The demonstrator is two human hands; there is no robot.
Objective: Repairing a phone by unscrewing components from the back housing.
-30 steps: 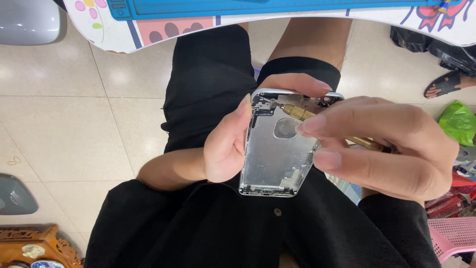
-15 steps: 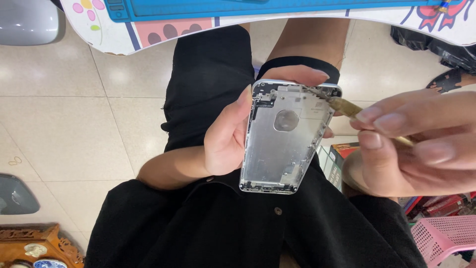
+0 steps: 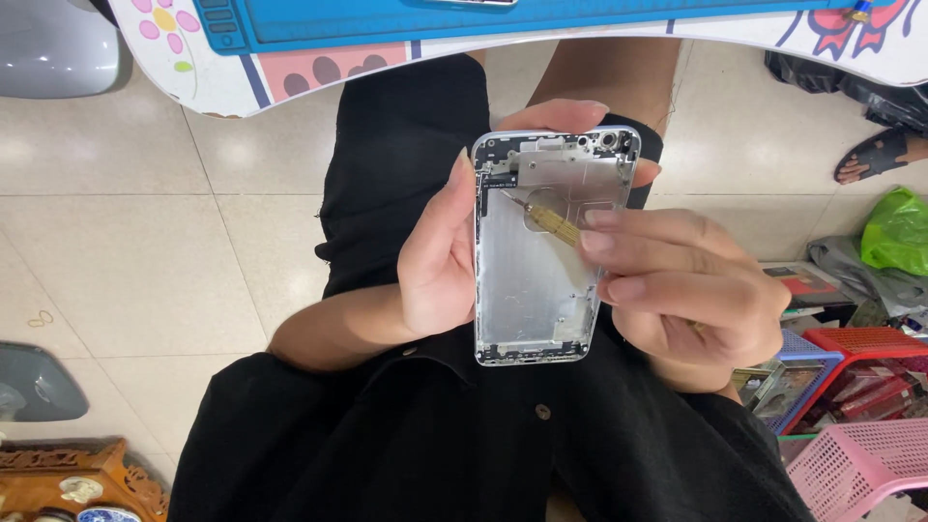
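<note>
The left hand (image 3: 440, 266) is clamped around a silver, rectangular metal phone back housing (image 3: 546, 290), thumb along its left edge and fingertips curling over the top and right edges. The housing is held above the person's lap in black clothing, its open inner side facing the camera. Its long axis runs nearly straight up and down in the view, the end with the round camera opening pointing toward the surface (image 3: 290, 68) at the top and the other end toward the person's body.

The right hand (image 3: 691, 295) is closed on a small brass-handled screwdriver (image 3: 551, 220), pinched between thumb and fingers. The tool slants up to the left, its thin tip resting inside the housing near the upper left corner.

The white surface edge with coloured drawings and a blue mat (image 3: 503, 17) lies well above the housing, leaving open room over the pale tiled floor (image 3: 126, 251) to the left. To the right the space is crowded: a red plastic basket (image 3: 865, 372) holding packaged items, a pink plastic basket (image 3: 860, 474) whose contents cannot be made out, and a green plastic bag (image 3: 899, 232).
</note>
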